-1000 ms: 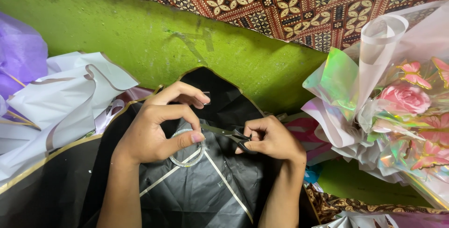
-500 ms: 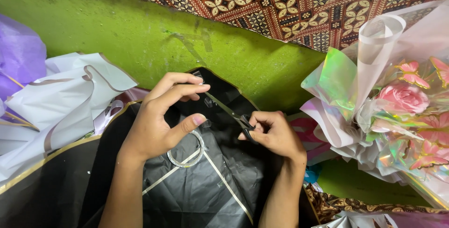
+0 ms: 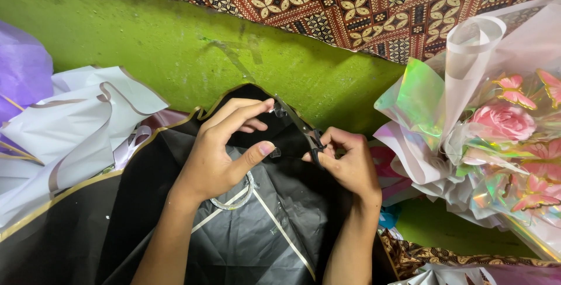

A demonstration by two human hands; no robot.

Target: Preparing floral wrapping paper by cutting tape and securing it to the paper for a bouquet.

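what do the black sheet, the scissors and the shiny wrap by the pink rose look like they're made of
Black sheet: likely thin plastic wrapping film, semi-glossy, with sharp creases, pale lines and a gold edge. Scissors: metal blades by their dull sheen; the handles are hidden in the right hand. Shiny wrap: probably iridescent cellophane, see-through with green-pink glints.

Florist craft corner, wrapped bouquet [image 3: 502,144], wrapping sheets [image 3: 76,127]

I'm seeing the left hand [image 3: 219,156] pinching a strip of clear tape [image 3: 274,152] btwn thumb & forefinger, w/ the right hand [image 3: 345,165] gripping dark scissors [image 3: 301,126], blades lying at the tape. Both are hovering over black wrapping paper [image 3: 263,232]; a pink flower bouquet [image 3: 502,144] is lying to the right.
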